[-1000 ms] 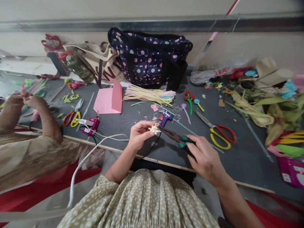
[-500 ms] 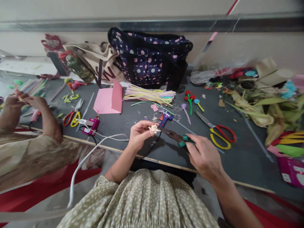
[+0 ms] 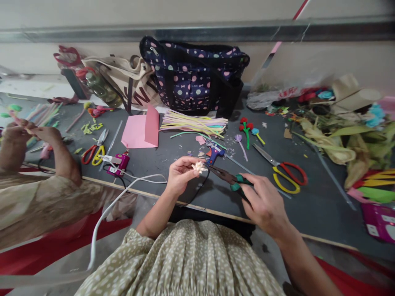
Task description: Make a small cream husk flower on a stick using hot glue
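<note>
My left hand (image 3: pixel 182 176) pinches a small cream-coloured flower-like piece (image 3: pixel 200 166) between thumb and fingers, above the table's front part. Wrapped round the green handles of a pair of long-nose pliers (image 3: pixel 226 176) is my right hand (image 3: pixel 266 202). The pliers' dark jaws point left, their tips right by the cream piece; whether they grip it I cannot tell. Just behind lies a blue glue gun (image 3: pixel 215 153) with an orange trigger. To the right of the pliers rest large scissors (image 3: pixel 282 169) with one red and one yellow handle loop.
Behind are a bundle of pipe cleaners (image 3: pixel 194 123), pink paper (image 3: pixel 138 129) and a dark patterned bag (image 3: pixel 194 74). Finished pipe-cleaner flowers (image 3: pixel 246 130) lie right of centre. Dried husks (image 3: pixel 345 135) heap at the right. A white cable (image 3: pixel 108 209) crosses the left; a co-worker's hands (image 3: pixel 33 135) work beyond.
My right hand and the pliers have shifted very slightly left. The cream piece stays in my left hand, nearly still. The co-worker's hands have moved a little.
</note>
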Demonstrator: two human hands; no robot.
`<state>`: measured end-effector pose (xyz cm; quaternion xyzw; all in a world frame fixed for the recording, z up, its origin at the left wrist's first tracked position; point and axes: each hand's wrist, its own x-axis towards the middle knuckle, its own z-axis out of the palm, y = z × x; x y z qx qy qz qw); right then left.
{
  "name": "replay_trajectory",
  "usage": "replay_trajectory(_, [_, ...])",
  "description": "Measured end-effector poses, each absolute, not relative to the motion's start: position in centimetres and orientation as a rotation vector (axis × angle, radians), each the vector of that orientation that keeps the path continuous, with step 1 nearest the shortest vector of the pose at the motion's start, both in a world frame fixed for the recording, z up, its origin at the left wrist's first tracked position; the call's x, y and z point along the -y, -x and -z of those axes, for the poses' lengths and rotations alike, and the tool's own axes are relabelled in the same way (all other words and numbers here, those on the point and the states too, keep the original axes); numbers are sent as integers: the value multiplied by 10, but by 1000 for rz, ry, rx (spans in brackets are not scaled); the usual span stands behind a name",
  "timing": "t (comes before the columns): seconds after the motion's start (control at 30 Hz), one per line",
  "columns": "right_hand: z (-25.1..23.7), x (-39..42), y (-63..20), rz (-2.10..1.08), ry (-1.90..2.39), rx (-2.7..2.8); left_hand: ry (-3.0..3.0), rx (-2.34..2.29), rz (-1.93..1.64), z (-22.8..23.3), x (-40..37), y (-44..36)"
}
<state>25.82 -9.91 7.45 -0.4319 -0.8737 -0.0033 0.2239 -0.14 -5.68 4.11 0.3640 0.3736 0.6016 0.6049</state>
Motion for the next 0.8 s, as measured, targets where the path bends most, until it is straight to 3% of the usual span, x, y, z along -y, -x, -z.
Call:
replay_trajectory(0.53, [-66, 101, -263, 335, 1147, 2452, -852, -856, -1386, -43, 57, 0])
replay_trajectory(0.8, [-74, 103, -261, -59, 1216, 2328, -784, -786, -1410, -46, 53, 5])
